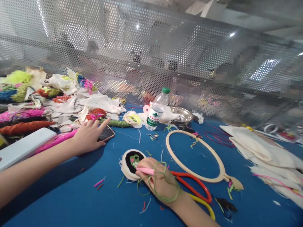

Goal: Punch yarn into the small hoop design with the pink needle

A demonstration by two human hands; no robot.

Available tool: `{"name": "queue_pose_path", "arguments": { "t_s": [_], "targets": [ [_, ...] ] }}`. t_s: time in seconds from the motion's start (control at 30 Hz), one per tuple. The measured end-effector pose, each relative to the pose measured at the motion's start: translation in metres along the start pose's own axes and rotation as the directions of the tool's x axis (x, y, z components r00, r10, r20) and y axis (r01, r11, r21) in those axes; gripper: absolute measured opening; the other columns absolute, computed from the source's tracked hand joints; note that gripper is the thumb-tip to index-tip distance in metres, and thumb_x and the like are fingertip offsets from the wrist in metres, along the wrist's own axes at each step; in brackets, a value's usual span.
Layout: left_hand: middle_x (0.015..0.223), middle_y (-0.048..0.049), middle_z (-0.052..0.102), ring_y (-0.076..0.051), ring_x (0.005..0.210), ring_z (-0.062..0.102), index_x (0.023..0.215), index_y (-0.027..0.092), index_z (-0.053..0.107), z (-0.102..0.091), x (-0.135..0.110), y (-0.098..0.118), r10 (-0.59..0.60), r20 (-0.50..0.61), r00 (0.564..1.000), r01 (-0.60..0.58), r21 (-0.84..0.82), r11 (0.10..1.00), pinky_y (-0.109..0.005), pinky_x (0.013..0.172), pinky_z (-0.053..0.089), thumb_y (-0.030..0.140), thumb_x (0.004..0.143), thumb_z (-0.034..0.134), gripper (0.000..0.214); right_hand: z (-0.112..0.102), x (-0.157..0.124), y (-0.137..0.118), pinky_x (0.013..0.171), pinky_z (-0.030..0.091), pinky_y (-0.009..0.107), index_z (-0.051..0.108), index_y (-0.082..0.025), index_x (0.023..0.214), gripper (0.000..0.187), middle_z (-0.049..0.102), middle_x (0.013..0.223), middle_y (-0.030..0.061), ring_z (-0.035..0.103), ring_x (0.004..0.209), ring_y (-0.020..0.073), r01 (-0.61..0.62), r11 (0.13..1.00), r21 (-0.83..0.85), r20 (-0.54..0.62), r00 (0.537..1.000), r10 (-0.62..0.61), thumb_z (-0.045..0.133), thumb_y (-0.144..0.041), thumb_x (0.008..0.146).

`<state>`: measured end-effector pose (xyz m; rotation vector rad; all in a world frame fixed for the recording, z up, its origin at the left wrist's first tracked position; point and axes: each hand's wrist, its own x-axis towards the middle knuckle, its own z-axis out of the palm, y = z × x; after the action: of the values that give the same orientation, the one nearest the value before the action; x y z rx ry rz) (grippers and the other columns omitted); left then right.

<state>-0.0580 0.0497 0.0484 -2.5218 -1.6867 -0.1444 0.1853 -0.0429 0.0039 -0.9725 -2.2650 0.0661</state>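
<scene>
My left hand (90,135) reaches out over a dark phone (107,134), fingers spread, the fingertips by balls of red and green yarn. My right hand (164,184) is closed around a pink punch needle (145,170). Loops of green yarn (167,197) trail over that hand's back. Just beyond its fingers lies a round embroidered patch (129,159), black with a green and pink motif and a white fabric edge. Scissors with a red handle (200,186) and a yellow handle (206,206) lie partly hidden under my right wrist.
A wooden embroidery hoop (168,144), a water bottle (155,114) and a metal bowl (186,114) stand or lie farther back. Yarn and cloth (68,100) pile up at left, beside a white device (18,151). White fabric (262,148) is stacked right. A perforated metal screen (149,36) borders the table.
</scene>
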Motion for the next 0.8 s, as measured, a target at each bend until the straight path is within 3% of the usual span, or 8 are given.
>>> {"name": "queue_pose_path", "arguments": {
  "t_s": [0.07, 0.13, 0.37, 0.7, 0.8],
  "targets": [
    [0.113, -0.0205, 0.054, -0.040, 0.108, 0.043, 0.138, 0.015, 0.018, 0.001, 0.001, -0.012, -0.073, 0.100, 0.992, 0.063, 0.092, 0.994, -0.046, 0.084, 0.032, 0.053, 0.071, 0.048, 0.083, 0.000, 0.000, 0.000, 0.075, 0.049, 0.028, 0.054, -0.020, 0.087, 0.009, 0.062, 0.081, 0.0030, 0.059, 0.081, 0.0147, -0.011, 1.000, 0.017, 0.011, 1.000, 0.011, 0.045, -0.018, 0.085],
    [0.112, -0.0187, 0.056, -0.039, 0.109, 0.043, 0.139, 0.016, 0.014, 0.003, 0.001, -0.017, -0.072, 0.164, 0.984, 0.058, 0.089, 0.994, -0.044, 0.083, 0.033, 0.056, 0.072, 0.044, 0.084, 0.000, 0.000, -0.001, 0.076, 0.049, 0.028, 0.053, -0.020, 0.087, 0.009, 0.062, 0.082, 0.0028, 0.059, 0.081, 0.0147, -0.016, 1.000, 0.023, 0.015, 1.000, 0.015, 0.045, -0.018, 0.085],
    [0.107, -0.0157, 0.059, -0.035, 0.099, 0.049, 0.135, 0.016, 0.024, 0.002, 0.004, -0.016, 0.002, 0.131, 0.991, -0.002, 0.001, 1.000, -0.038, 0.075, 0.037, 0.049, 0.070, 0.046, 0.076, -0.001, 0.000, -0.003, 0.075, 0.049, 0.029, 0.053, -0.020, 0.087, 0.008, 0.061, 0.080, 0.0025, 0.059, 0.080, 0.0145, -0.024, 0.999, 0.036, 0.016, 1.000, 0.023, 0.046, -0.017, 0.084],
    [0.113, -0.0190, 0.052, -0.036, 0.104, 0.046, 0.130, 0.016, 0.028, 0.005, 0.008, -0.023, -0.020, 0.176, 0.984, 0.042, -0.118, 0.992, -0.041, 0.079, 0.037, 0.054, 0.063, 0.053, 0.081, -0.001, -0.001, -0.001, 0.072, 0.050, 0.029, 0.054, -0.019, 0.086, 0.009, 0.062, 0.083, 0.0037, 0.059, 0.081, 0.0153, -0.020, 0.999, 0.030, 0.013, 1.000, 0.020, 0.045, -0.020, 0.085],
    [0.117, -0.0195, 0.049, -0.034, 0.104, 0.047, 0.127, 0.012, 0.031, 0.003, 0.011, -0.027, -0.061, 0.153, 0.986, 0.099, -0.253, 0.962, -0.039, 0.081, 0.037, 0.057, 0.056, 0.060, 0.089, 0.000, -0.001, -0.001, 0.074, 0.049, 0.029, 0.054, -0.019, 0.087, 0.009, 0.063, 0.083, 0.0032, 0.058, 0.082, 0.0149, -0.029, 0.998, 0.054, 0.013, 1.000, 0.029, 0.046, -0.020, 0.085]
  ]
}}
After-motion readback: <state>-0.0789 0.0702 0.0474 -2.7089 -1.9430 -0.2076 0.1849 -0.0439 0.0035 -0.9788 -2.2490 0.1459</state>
